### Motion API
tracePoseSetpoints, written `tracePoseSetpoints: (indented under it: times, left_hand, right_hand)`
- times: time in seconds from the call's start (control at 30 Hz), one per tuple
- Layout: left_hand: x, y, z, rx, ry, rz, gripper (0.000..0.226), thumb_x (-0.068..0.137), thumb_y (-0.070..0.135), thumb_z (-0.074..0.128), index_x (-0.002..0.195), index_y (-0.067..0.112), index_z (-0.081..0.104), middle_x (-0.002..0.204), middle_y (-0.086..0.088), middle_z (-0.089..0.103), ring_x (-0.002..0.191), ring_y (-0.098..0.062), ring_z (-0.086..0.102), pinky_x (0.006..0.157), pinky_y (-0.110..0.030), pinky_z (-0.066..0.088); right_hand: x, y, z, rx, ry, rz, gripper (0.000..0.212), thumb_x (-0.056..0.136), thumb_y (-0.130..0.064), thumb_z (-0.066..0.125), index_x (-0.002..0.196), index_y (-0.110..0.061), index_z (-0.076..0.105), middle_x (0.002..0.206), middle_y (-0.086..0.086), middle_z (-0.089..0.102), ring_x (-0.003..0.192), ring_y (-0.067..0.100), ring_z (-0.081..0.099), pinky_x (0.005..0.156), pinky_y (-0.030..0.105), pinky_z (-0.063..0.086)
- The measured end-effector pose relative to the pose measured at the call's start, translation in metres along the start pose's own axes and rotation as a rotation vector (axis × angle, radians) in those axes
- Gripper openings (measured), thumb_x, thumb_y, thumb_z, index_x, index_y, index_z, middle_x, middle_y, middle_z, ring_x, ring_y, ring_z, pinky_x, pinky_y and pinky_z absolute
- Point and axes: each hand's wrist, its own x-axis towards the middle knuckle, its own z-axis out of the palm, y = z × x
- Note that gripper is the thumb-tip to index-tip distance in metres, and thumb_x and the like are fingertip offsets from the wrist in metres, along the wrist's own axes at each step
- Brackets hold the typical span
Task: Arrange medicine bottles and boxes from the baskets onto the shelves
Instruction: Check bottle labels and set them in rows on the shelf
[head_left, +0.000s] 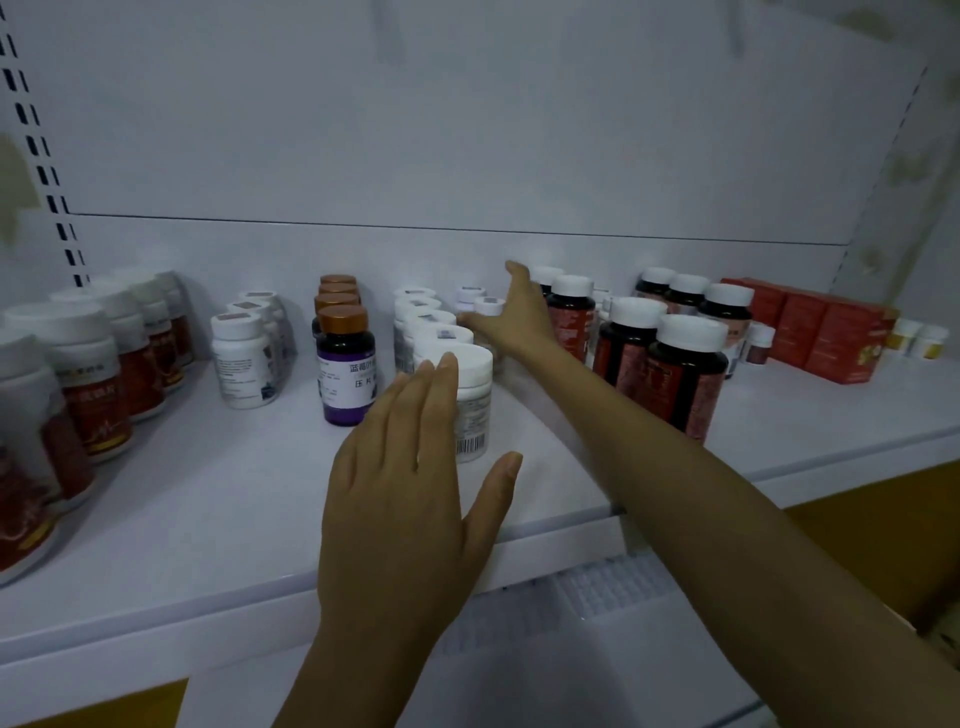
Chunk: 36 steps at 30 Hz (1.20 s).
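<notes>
A white shelf (218, 499) carries rows of medicine bottles. My left hand (400, 467) is in the foreground, fingers straight, fingertips against the left side of the front white bottle (475, 410) with a barcode label; the thumb is spread to the right. Behind that bottle runs a row of white-capped bottles (431, 325). My right hand (514, 312) reaches to the back of the shelf, thumb raised, with straight fingers lying against a small white bottle (489, 305). I see no basket.
Purple bottles with copper caps (345, 364) stand left of the white row. Red-labelled white bottles (98, 384) fill the left end. Dark bottles with white caps (685, 374) and red boxes (826, 322) stand on the right. The shelf's front edge (550, 551) is near my left wrist.
</notes>
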Motion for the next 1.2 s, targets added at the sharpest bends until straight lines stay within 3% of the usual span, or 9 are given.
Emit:
tracePoseSetpoints:
  times: [0.13,0.3,0.47,0.57,0.67,0.87,1.0,1.1,1.2]
  left_hand:
    - [0.0,0.0,0.003,0.069,-0.036,0.0,0.073,0.09,0.062,0.029,0.143,0.011,0.033,0.142,-0.014,0.047,0.127,-0.033,0.049,0.101,-0.044,0.036]
    - [-0.003,0.0,0.004,0.151,-0.035,0.087,0.069,0.091,0.057,0.032,0.14,0.01,0.04,0.145,-0.018,0.042,0.127,-0.036,0.047,0.099,-0.046,0.04]
    - [-0.003,-0.001,0.007,0.176,-0.047,0.108,0.068,0.091,0.056,0.035,0.14,0.01,0.04,0.146,-0.019,0.04,0.13,-0.035,0.045,0.1,-0.047,0.04]
    - [-0.002,-0.001,0.008,0.182,-0.044,0.106,0.069,0.092,0.056,0.035,0.142,0.009,0.035,0.147,-0.017,0.04,0.133,-0.033,0.042,0.103,-0.047,0.038]
    - [-0.002,-0.001,0.008,0.188,-0.052,0.078,0.074,0.092,0.058,0.033,0.145,0.007,0.031,0.15,-0.014,0.035,0.138,-0.03,0.035,0.107,-0.045,0.033]
    - [-0.002,0.0,0.004,0.143,-0.097,0.033,0.081,0.093,0.06,0.026,0.151,0.005,0.016,0.158,-0.011,0.016,0.145,-0.023,0.017,0.117,-0.039,0.018]
    - [0.001,-0.001,0.0,0.034,-0.097,0.034,0.081,0.093,0.061,0.026,0.152,0.009,0.009,0.159,-0.007,0.007,0.147,-0.02,0.009,0.118,-0.034,0.006]
    - [0.008,0.001,-0.009,-0.252,0.005,-0.007,0.077,0.089,0.059,0.036,0.151,0.019,0.013,0.159,0.003,0.008,0.146,-0.011,0.009,0.117,-0.026,0.012]
    - [0.028,0.021,-0.036,-0.724,0.079,-0.168,0.064,0.088,0.056,0.049,0.144,0.038,0.023,0.15,0.023,0.027,0.136,0.009,0.026,0.108,-0.01,0.025]
  right_hand:
    - [0.023,-0.025,-0.004,-0.207,-0.031,-0.105,0.07,0.078,-0.047,0.072,0.132,-0.011,0.045,0.134,0.012,0.049,0.118,0.028,0.05,0.092,0.036,0.045]
    - [0.052,-0.036,0.003,-0.434,-0.167,-0.001,0.061,0.078,-0.047,0.071,0.12,-0.007,0.052,0.123,0.013,0.058,0.111,0.032,0.056,0.084,0.036,0.047]
    - [0.059,-0.037,0.012,-0.523,-0.184,0.027,0.047,0.08,-0.037,0.071,0.115,-0.008,0.057,0.118,0.01,0.061,0.106,0.029,0.059,0.073,0.03,0.042]
    - [0.06,-0.038,0.015,-0.575,-0.131,0.031,0.033,0.08,-0.018,0.065,0.11,-0.009,0.056,0.116,0.01,0.061,0.102,0.028,0.06,0.072,0.03,0.042]
    - [0.061,-0.045,0.012,-0.553,-0.056,0.003,0.029,0.08,-0.012,0.059,0.109,-0.009,0.056,0.114,0.009,0.061,0.102,0.028,0.06,0.071,0.028,0.042]
    - [0.051,-0.082,-0.03,-0.424,0.15,-0.107,0.032,0.087,-0.026,0.06,0.114,-0.009,0.055,0.114,0.009,0.061,0.101,0.029,0.06,0.071,0.029,0.04]
    - [0.01,-0.11,-0.066,-0.165,0.331,-0.218,0.024,0.084,-0.029,0.06,0.105,-0.017,0.057,0.099,0.0,0.062,0.088,0.023,0.061,0.065,0.025,0.04]
    - [-0.043,-0.121,-0.09,0.104,0.394,-0.297,0.02,0.084,-0.028,0.064,0.102,-0.02,0.06,0.091,-0.006,0.062,0.078,0.013,0.06,0.057,0.022,0.042]
    - [-0.103,-0.123,-0.114,0.51,0.344,-0.411,0.014,0.087,-0.017,0.064,0.101,-0.016,0.062,0.096,-0.004,0.067,0.086,0.01,0.065,0.073,0.024,0.053]
